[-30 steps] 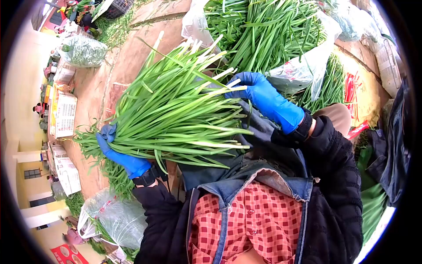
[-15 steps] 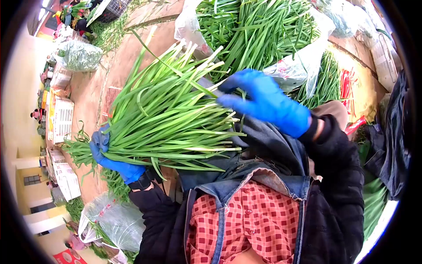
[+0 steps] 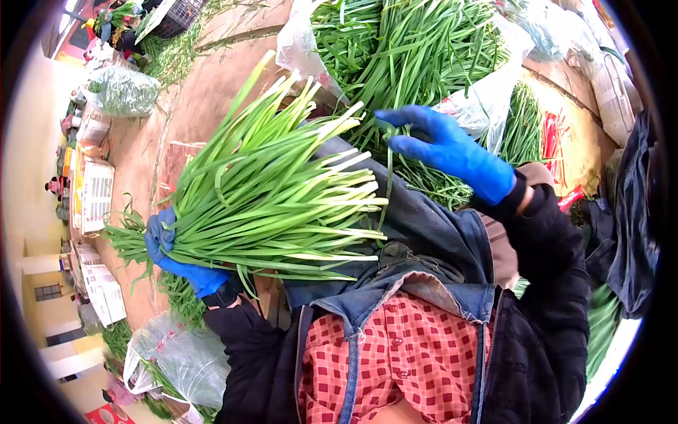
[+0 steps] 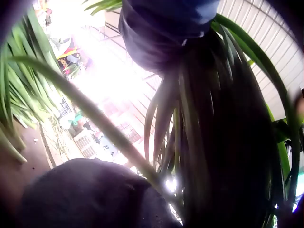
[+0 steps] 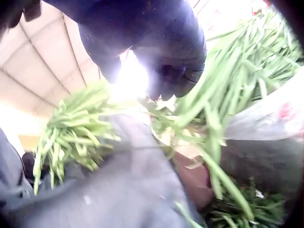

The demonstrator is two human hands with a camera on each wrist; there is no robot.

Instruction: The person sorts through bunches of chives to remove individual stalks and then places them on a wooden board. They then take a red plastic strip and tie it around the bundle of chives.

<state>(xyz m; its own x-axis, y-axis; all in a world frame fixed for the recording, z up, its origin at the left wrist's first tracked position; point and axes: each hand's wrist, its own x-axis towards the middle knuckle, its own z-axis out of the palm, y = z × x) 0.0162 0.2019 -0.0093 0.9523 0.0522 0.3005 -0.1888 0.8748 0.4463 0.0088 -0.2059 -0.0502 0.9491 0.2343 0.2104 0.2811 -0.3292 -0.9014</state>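
Near the narrow leafy end of a large bunch of long green leaves (image 3: 282, 184), the blue-gloved left hand (image 3: 173, 244) grips it, fingers curled round. The pale cut ends fan out over the person's lap. In the left wrist view the gloved left hand (image 4: 166, 33) is above dark hanging leaves (image 4: 213, 118). The blue-gloved right hand (image 3: 452, 148) is off the bunch, thumb and fingers apart, by an open bag of leaves (image 3: 438, 56). A thin leaf (image 3: 389, 184) hangs below its fingertips. In the right wrist view the right hand (image 5: 147, 42) is above blurred leaf pieces.
Clear plastic (image 3: 487, 106) surrounds the leaves in front. Red strips (image 3: 553, 145) lie at the right. Another plastic bag (image 3: 187, 357) stands at lower left, and a white crate (image 3: 97, 194) and a filled bag (image 3: 123, 92) are farther left. Loose leaves are scattered on the floor.
The right hand has moved away from the pale ends of the bunch toward the bag of leaves. The left hand keeps its grip and has shifted slightly left.
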